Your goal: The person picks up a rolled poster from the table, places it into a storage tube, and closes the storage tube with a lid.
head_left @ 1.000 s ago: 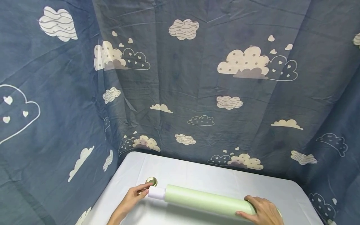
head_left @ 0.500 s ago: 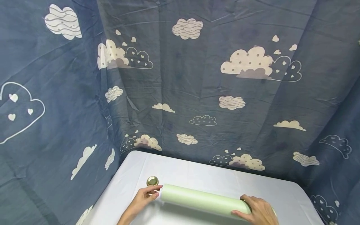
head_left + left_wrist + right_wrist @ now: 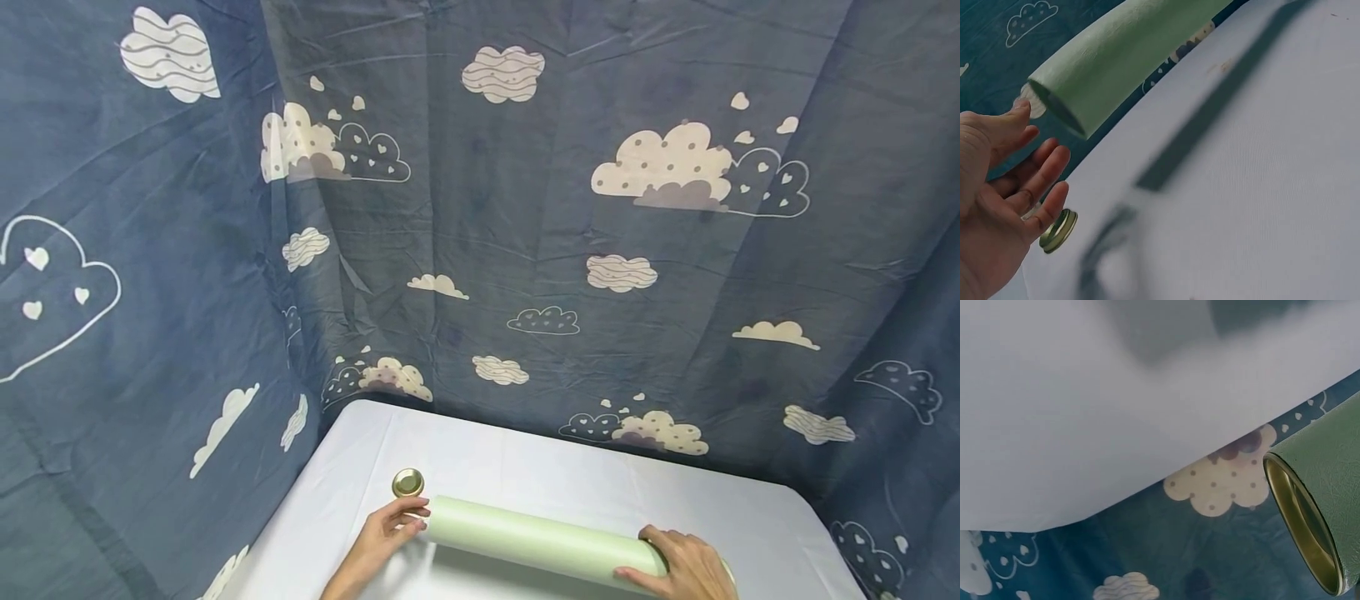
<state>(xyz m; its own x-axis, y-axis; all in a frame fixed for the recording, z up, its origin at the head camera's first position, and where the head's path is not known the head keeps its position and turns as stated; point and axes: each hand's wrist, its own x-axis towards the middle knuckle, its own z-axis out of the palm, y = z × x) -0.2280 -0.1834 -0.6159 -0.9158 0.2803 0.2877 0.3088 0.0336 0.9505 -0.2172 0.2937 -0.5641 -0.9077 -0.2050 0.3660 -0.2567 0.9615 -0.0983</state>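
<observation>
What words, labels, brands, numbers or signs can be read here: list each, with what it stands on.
None: no readable text in any view.
The tube and lid show no lettering; the cloth bears only clouds and hearts.
Tiny marks on the table are too faint to tell if they are writing.

Green tube (image 3: 540, 540) grainy w/ glossy mtl end (image 3: 1285, 499), gold lid (image 3: 408, 482) shiny mtl, bkdrop (image 3: 487, 217) cloth.

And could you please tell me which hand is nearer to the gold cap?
Left. The left hand is close by, just on the person's side of the gold cap; the right hand is well off to the right, gripping the green tube.
</observation>
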